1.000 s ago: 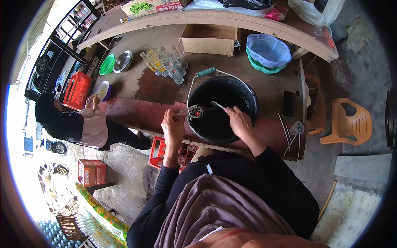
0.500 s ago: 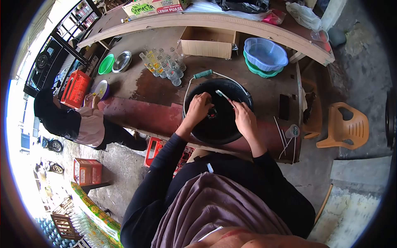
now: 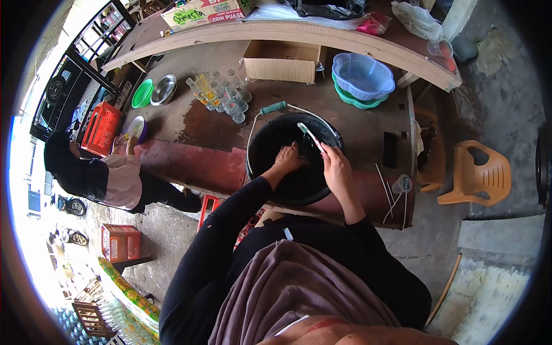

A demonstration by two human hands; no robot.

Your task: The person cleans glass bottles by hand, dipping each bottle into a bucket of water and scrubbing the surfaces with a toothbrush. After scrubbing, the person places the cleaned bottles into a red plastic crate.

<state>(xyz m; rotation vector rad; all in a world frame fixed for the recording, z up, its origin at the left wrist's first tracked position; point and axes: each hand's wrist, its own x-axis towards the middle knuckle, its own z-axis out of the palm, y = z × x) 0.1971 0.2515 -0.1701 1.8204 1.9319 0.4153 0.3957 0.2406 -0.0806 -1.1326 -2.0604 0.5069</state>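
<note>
Grip and reach, seen from above

Round black plastic bucket (image 3: 261, 155) sits at the near edge of the wet brown wooden desk (image 3: 207, 123), within easy reach of both arms. Left hand (image 3: 287, 158) dips inside it, fingers curled downward; whether it grips anything cannot be told. Right hand (image 3: 337, 168) pinches a white-handled, green-headed brush (image 3: 309, 134), angled up over the bucket, seemingly kept clear of the other hand.

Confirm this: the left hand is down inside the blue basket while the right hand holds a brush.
Not the blue basket, which stands further back: the head view shows the left hand down inside the black bucket. The right hand does hold a brush.
</note>
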